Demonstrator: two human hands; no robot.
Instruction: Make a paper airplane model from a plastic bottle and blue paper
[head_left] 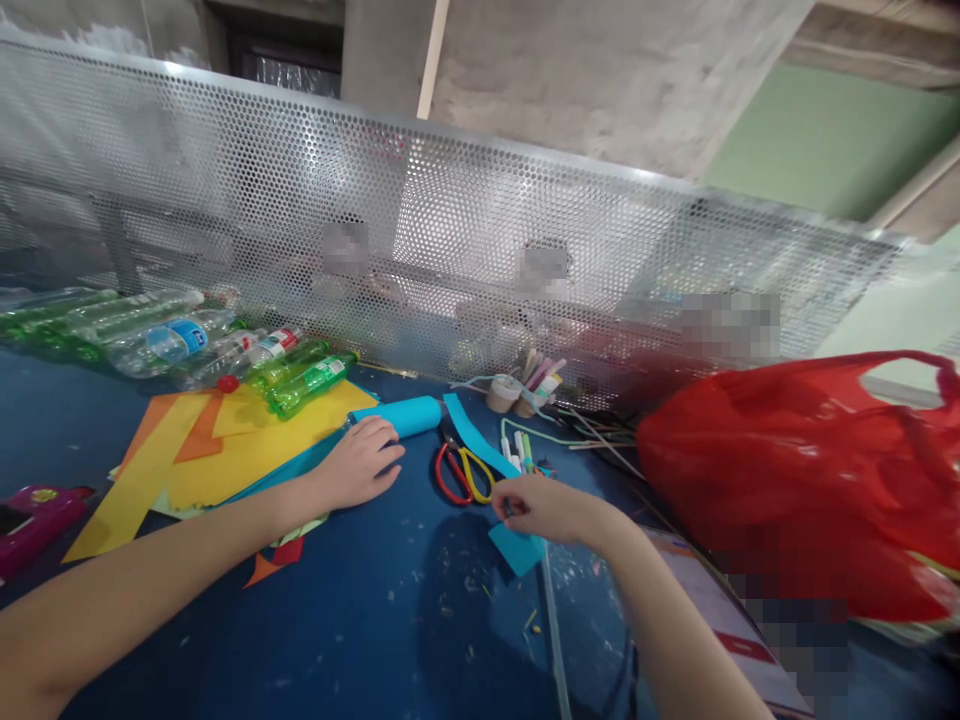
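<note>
My left hand (360, 462) lies palm down on the near end of a bottle wrapped in blue paper (409, 414), fingers curved over it. My right hand (544, 508) pinches a strip of blue paper (517, 548) that runs from under the fingers up toward the bottle (472, 432). Between the hands, flat on the blue tabletop (360, 620), lie two pairs of scissors: red-handled (448, 474) and yellow-handled (475, 474).
Yellow and orange paper sheets (225, 445) lie at left, with several empty plastic bottles (187, 345) behind them. A red plastic bag (810, 470) fills the right. Tape rolls and markers (521, 392) stand by a perforated metal screen (480, 230). A pink object (34, 515) sits far left.
</note>
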